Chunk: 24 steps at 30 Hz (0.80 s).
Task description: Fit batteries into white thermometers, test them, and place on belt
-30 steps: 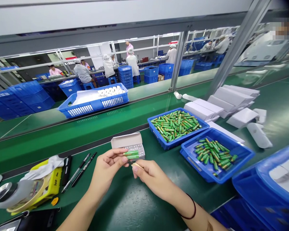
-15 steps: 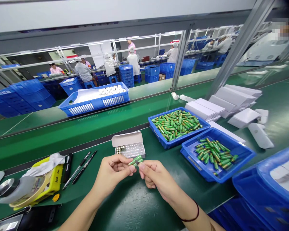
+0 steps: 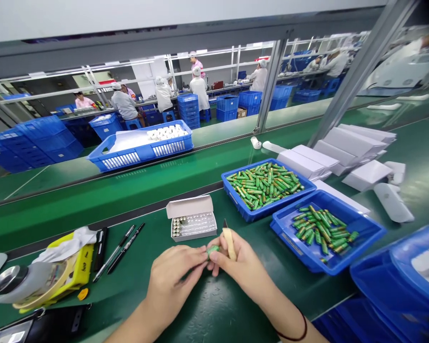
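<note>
Green cylindrical batteries (image 3: 213,249) are pinched by your left hand (image 3: 173,278) and right hand (image 3: 243,264). The latter's tan-handled knife (image 3: 229,240) has swung upward, likely freeing fingertips.

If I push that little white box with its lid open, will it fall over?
The white box would probably slide, not tip: it sits low and wide on the table. Its lid looks thin, so it may bend. Its left end is perhaps heavier, with metal-ended pieces there.
</note>
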{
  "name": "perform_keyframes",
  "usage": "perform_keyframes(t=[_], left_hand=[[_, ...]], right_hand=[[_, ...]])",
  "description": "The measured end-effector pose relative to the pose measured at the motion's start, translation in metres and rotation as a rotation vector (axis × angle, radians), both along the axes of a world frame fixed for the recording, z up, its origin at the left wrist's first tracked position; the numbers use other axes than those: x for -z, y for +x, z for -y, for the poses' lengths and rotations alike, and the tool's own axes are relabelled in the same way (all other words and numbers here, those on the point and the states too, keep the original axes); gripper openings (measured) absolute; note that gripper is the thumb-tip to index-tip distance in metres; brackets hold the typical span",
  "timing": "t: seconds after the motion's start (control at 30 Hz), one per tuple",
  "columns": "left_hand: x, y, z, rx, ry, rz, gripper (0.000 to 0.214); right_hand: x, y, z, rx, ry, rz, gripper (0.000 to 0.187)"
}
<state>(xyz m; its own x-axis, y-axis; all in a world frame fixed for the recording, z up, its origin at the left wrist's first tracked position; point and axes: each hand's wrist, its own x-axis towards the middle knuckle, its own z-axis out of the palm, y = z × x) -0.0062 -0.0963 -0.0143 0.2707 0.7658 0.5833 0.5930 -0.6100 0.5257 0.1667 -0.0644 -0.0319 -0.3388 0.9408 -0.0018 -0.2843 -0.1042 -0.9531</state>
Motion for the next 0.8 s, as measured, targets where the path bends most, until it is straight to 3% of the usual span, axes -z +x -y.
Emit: perform_keyframes(t=[0.07,0.2,0.3,0.37,0.43,0.5,0.57,0.67,0.8], left_hand=[[0.0,0.0,0.0,0.085,0.053,-0.052,0.025],[-0.013,-0.004,-0.002,0.248,-0.129,-0.051,0.023],[-0.025,-0.017,-0.014,0.12,-0.239,0.002,0.013],[-0.026,-0.03,-0.029,-0.085,-0.217,0.015,0.011],[-0.019,-0.044,-0.045,-0.245,-0.19,-0.015,0.018],[-0.006,-0.054,-0.06,-0.294,-0.192,-0.114,0.019],[0.008,-0.058,-0.07,-0.258,-0.206,-0.236,0.016],[0.021,-0.054,-0.076,-0.184,-0.211,-0.32,0.019],[0.021,-0.045,-0.079,-0.186,-0.237,-0.372,0.025]], right_hand=[[0.001,-0.003,0.0,-0.01,-0.093,-0.075,0.045],[0.001,0.003,0.005,-0.103,-0.184,-0.109,0.044],[0.004,0.016,0.009,-0.123,-0.115,0.011,0.04],[0.005,0.031,0.008,0.07,0.062,0.217,0.032],[0.005,0.055,0.001,0.411,0.283,0.518,0.025],[0.004,0.085,-0.009,0.772,0.429,0.853,0.022],[0.006,0.116,-0.02,0.977,0.491,1.123,0.021],[0.014,0.147,-0.029,0.986,0.531,1.341,0.022],[0.017,0.145,-0.026,0.963,0.532,1.295,0.021]])
